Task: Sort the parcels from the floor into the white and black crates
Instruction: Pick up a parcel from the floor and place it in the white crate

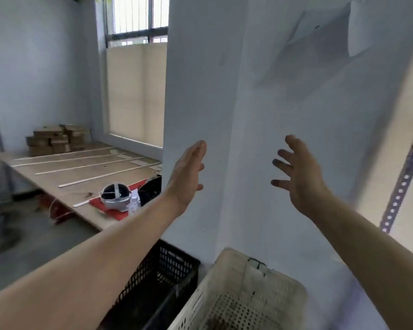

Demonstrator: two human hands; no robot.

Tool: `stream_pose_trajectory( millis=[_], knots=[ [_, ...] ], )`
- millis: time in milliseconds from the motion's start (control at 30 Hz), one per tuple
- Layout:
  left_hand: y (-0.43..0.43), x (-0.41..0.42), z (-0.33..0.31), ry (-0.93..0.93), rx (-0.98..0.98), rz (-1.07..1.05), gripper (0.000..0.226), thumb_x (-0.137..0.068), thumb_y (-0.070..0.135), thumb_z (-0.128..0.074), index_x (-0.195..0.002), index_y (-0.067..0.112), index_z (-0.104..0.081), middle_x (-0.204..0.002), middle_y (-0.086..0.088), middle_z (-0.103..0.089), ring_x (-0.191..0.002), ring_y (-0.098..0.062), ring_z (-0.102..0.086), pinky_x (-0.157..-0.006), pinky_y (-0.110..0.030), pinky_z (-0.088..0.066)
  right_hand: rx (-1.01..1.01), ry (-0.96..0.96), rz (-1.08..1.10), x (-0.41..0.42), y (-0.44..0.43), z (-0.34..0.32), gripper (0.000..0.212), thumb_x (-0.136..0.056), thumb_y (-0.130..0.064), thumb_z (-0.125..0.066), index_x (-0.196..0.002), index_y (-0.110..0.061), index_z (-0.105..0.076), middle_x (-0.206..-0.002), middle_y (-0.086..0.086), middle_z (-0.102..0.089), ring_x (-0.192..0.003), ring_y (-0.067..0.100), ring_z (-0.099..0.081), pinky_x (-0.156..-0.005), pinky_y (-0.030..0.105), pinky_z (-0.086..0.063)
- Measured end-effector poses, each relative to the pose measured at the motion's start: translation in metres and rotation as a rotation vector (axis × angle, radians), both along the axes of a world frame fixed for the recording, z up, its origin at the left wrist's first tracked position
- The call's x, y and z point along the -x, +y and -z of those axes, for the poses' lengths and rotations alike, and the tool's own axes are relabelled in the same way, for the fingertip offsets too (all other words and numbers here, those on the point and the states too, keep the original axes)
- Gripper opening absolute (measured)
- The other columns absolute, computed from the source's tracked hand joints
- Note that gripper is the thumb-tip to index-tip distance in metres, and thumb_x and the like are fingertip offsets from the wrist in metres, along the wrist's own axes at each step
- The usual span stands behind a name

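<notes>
Head view: both arms are being stretched out toward a white pillar, the left hand being held flat with straight fingers, the right hand being held with fingers spread wide, nothing being gripped by either. Below them the black crate and the white crate are being kept side by side at the pillar's foot, black on the left. Brown boxes are being carried in a stack at the wooden board's far left corner, a helmet near its front edge.
</notes>
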State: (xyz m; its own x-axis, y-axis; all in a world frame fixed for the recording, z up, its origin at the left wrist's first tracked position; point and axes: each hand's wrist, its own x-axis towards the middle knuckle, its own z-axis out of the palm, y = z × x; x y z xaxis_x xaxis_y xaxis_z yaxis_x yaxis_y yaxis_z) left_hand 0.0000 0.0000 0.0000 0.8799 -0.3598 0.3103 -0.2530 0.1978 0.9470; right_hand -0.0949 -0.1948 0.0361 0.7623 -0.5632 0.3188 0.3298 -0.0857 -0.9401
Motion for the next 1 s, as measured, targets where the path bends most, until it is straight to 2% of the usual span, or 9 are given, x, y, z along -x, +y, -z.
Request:
stream_pose_trajectory(
  millis=[133, 233, 300, 400, 533, 667, 767, 867, 1000],
  knots=[
    [0.031, 0.003, 0.008, 0.025, 0.041, -0.15, 0.068, -0.081, 0.072, -0.047, -0.14, 0.039, -0.048, -0.135, 0.016, -0.053, -0.12, -0.014, -0.054, -0.086, -0.042, -0.047, 0.024, 0.072, -0.159, -0.024, 0.023, 0.008, 0.073, -0.074, -0.059, -0.054, -0.142, -0.035, -0.048, -0.136, -0.005, -0.052, -0.129, 0.022, -0.054, -0.104, 0.058, -0.047],
    [0.059, 0.006, 0.022, 0.021, 0.029, -0.272, 0.056, -0.087, 0.069, -0.044, -0.134, 0.04, -0.051, -0.128, 0.015, -0.054, -0.117, -0.015, -0.054, -0.088, -0.044, -0.05, 0.067, 0.103, -0.278, -0.043, 0.045, 0.021, 0.082, -0.073, -0.059, -0.053, -0.15, -0.031, -0.044, -0.137, -0.009, -0.051, -0.131, 0.022, -0.053, -0.104, 0.056, -0.047],
    [0.077, 0.014, 0.03, 0.01, 0.0, -0.361, 0.075, -0.081, 0.072, -0.042, -0.146, 0.035, -0.045, -0.139, 0.009, -0.05, -0.126, -0.022, -0.05, -0.102, -0.057, -0.046, 0.075, 0.112, -0.35, -0.055, 0.061, 0.03, 0.083, -0.074, -0.059, -0.053, -0.151, -0.03, -0.043, -0.137, -0.01, -0.051, -0.131, 0.022, -0.052, -0.104, 0.055, -0.047],
    [0.106, 0.031, 0.043, 0.001, -0.065, -0.507, 0.082, -0.082, 0.075, -0.038, -0.151, 0.032, -0.039, -0.151, 0.006, -0.046, -0.133, -0.024, -0.047, -0.109, -0.058, -0.04, 0.083, 0.133, -0.466, -0.065, 0.093, 0.043, 0.079, -0.075, -0.058, -0.055, -0.149, -0.029, -0.045, -0.134, -0.009, -0.052, -0.129, 0.022, -0.053, -0.102, 0.054, -0.048],
    [0.148, 0.059, 0.063, 0.049, -0.071, -0.663, 0.078, -0.086, 0.076, -0.04, -0.151, 0.034, -0.04, -0.147, 0.011, -0.048, -0.133, -0.02, -0.048, -0.104, -0.052, -0.045, 0.078, 0.158, -0.624, -0.074, 0.147, 0.065, 0.047, -0.096, -0.049, -0.056, -0.139, -0.032, -0.048, -0.129, -0.007, -0.051, -0.124, 0.025, -0.051, -0.104, 0.057, -0.046],
    [0.199, 0.095, 0.082, 0.107, -0.102, -0.817, 0.079, -0.079, 0.076, -0.038, -0.148, 0.037, -0.043, -0.143, 0.011, -0.048, -0.127, -0.017, -0.051, -0.097, -0.049, -0.051, 0.09, 0.193, -0.781, -0.066, 0.211, 0.09, 0.029, -0.091, -0.053, -0.059, -0.117, -0.043, -0.051, -0.112, -0.015, -0.055, -0.12, 0.024, -0.055, -0.094, 0.051, -0.05],
    [0.241, 0.125, 0.098, 0.156, -0.068, -0.903, 0.074, -0.082, 0.073, -0.041, -0.146, 0.036, -0.045, -0.142, 0.012, -0.049, -0.126, -0.015, -0.052, -0.099, -0.052, -0.049, 0.093, 0.226, -0.892, -0.049, 0.261, 0.107, 0.04, -0.08, -0.059, -0.058, -0.116, -0.043, -0.051, -0.108, -0.016, -0.056, -0.115, 0.019, -0.057, -0.094, 0.051, -0.05],
    [0.278, 0.151, 0.114, 0.19, -0.048, -0.962, 0.042, -0.097, 0.063, -0.042, -0.132, 0.04, -0.049, -0.134, 0.014, -0.051, -0.124, -0.013, -0.052, -0.103, -0.055, -0.048, 0.107, 0.237, -0.991, -0.028, 0.306, 0.118, 0.051, -0.075, -0.059, -0.054, -0.122, -0.041, -0.048, -0.111, -0.015, -0.055, -0.109, 0.01, -0.054, -0.09, 0.048, -0.048],
    [0.331, 0.193, 0.13, 0.226, -0.031, -1.036, 0.055, -0.099, 0.063, -0.041, -0.145, 0.034, -0.047, -0.137, 0.013, -0.053, -0.127, -0.016, -0.053, -0.101, -0.051, -0.049, 0.147, 0.26, -1.057, 0.002, 0.372, 0.134, 0.058, -0.086, -0.057, -0.055, -0.137, -0.032, -0.047, -0.123, -0.008, -0.056, -0.114, 0.013, -0.056, -0.094, 0.049, -0.05]
  ],
)
